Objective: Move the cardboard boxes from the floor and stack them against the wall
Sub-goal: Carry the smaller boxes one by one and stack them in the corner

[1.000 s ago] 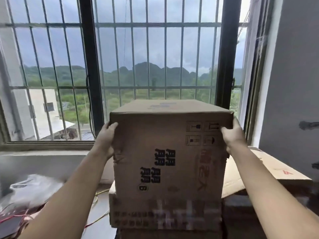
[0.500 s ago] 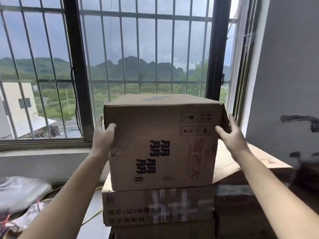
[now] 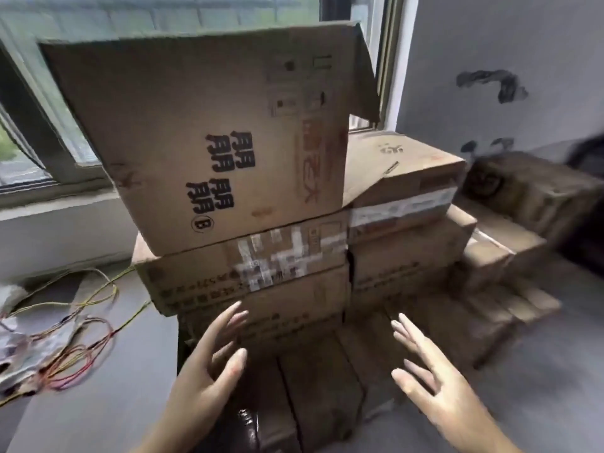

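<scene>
- Grey concrete floor [image 3: 98, 403] fills the near part of my view, with a barred window [image 3: 39, 132] at the far left and a grey wall [image 3: 490, 44] with dark smears at the far right.
- I see the top box [image 3: 209, 132], brown cardboard with black printed characters, sitting on the stack below the window; one flap at its far right corner sticks up.
- It rests on a taped box [image 3: 248, 273], which overhangs the lower boxes on the left.
- More cardboard boxes [image 3: 408, 197] stand just beside it on the right, stepping down towards the wall, and further ones lie low in front of the stack.
- My left hand [image 3: 209, 371] hangs in front of the stack, fingers spread and apart, gripping nothing and clear of the top box.
- My right hand [image 3: 434, 384] hangs near it on the right, fingers likewise splayed and empty.
- Loose red and yellow wires [image 3: 72, 348] lie tangled on the floor at the left, beside a crumpled plastic bag [image 3: 13, 351].
</scene>
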Tool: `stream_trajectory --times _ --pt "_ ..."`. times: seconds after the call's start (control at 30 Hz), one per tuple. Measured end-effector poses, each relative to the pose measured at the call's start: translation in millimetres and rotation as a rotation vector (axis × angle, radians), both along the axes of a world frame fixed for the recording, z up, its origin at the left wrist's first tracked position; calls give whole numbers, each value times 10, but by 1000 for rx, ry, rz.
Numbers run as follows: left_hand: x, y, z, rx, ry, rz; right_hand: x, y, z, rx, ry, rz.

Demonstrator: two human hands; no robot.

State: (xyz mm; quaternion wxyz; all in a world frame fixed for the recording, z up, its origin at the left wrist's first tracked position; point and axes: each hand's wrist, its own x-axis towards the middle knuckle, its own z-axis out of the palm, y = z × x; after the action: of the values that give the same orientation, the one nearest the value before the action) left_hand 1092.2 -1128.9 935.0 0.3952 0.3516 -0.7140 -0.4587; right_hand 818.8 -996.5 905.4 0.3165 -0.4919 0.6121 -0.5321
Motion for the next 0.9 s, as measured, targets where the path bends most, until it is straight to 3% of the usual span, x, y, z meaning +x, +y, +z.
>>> stream_trajectory --times 0.3,0.6,0.9 --pt "-384 1113 -947 294 -160 -267 442 1533 -784 244 -206 -329" --pt "-1043 2142 -956 349 -218 -563 539 2786 -756 158 -339 -760" --pt "-1864 3838 -1024 363 -222 -850 466 4750 -685 151 -309 -1091"
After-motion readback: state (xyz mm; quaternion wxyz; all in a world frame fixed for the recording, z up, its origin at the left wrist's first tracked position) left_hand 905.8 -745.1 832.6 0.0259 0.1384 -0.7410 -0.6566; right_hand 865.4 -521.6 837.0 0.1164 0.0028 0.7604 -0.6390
